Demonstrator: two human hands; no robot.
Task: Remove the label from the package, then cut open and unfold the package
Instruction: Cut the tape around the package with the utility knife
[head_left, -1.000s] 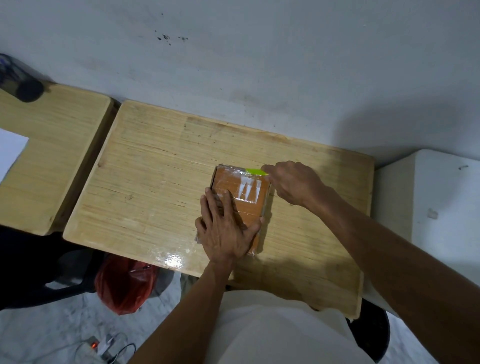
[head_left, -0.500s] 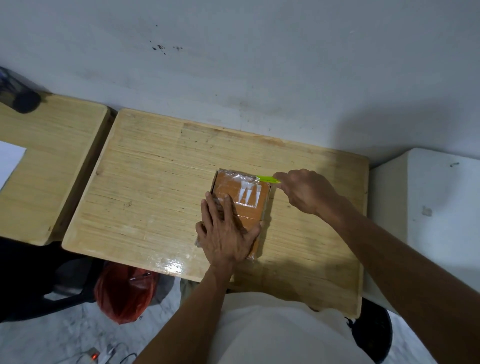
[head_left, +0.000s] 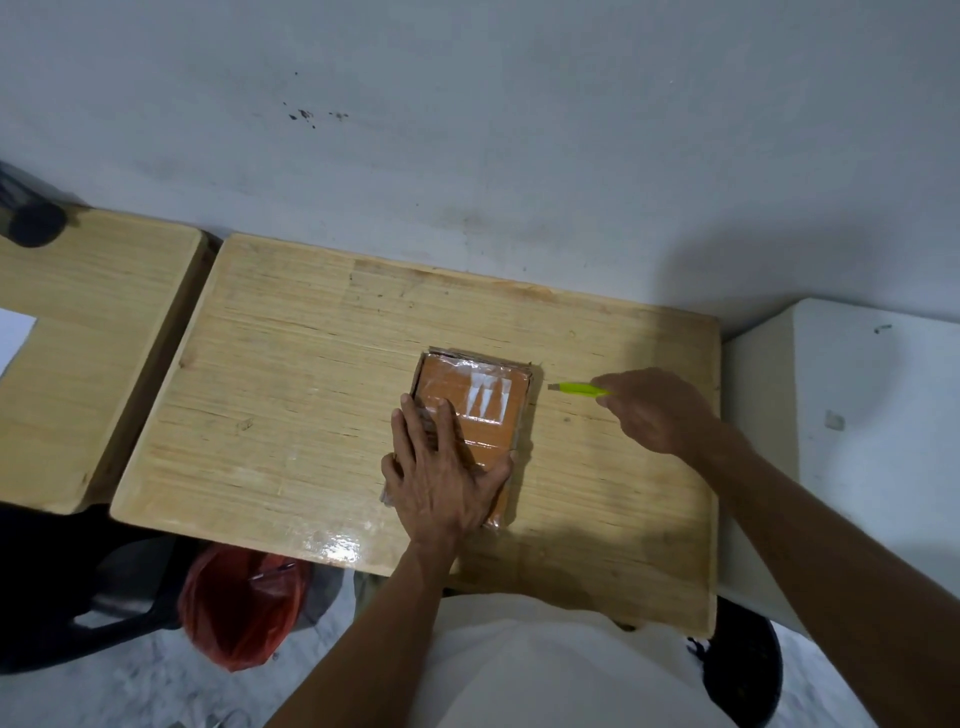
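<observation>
Orange package (head_left: 470, 415) lies pinned under the flat left hand (head_left: 441, 475); at three o'clock the right hand (head_left: 654, 410) has its grip closed on the green cutter (head_left: 576, 388), best drawn shallow along the seam.

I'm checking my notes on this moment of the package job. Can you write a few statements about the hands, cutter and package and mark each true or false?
1. The left hand lies flat on the package. True.
2. The green cutter touches the package. False: its tip is off to the package's right, apart from it.
3. The right hand holds the cutter. True.
4. The package sits on the white surface. False: it lies on the wooden table.
</observation>
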